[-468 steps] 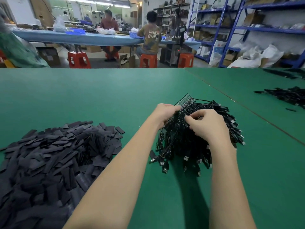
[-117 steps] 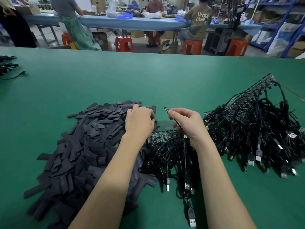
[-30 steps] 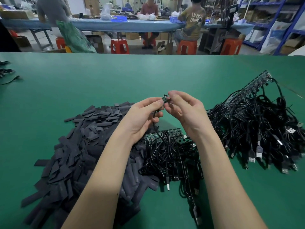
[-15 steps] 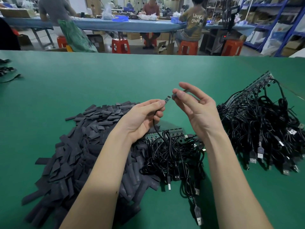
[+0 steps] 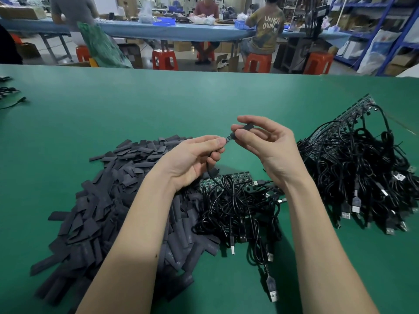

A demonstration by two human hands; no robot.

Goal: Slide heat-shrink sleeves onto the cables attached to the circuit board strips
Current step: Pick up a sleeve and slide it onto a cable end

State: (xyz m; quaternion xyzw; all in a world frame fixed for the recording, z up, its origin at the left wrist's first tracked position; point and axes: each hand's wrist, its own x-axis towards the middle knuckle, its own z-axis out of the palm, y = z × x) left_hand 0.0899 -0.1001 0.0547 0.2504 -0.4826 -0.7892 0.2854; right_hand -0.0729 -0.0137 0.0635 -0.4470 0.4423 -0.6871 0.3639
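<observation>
Left hand (image 5: 192,159) pinches the board tip (image 5: 228,138); right hand (image 5: 267,146) pinches a sleeve (image 5: 246,128). Misaligned, the flat sleeve may snag or slip from the fingers.

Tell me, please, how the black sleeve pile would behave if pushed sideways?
The sleeve pile would probably scatter rather than move together: its pieces lie loose and overlapping. They look flat and light, so they would likely slide easily on the green table, not roll.

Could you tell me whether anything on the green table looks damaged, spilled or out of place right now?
Nothing stands out. The sleeve pile and both cable bundles lie loose but apart. The left hand pinches a cable end, the right hand a sleeve.
</observation>
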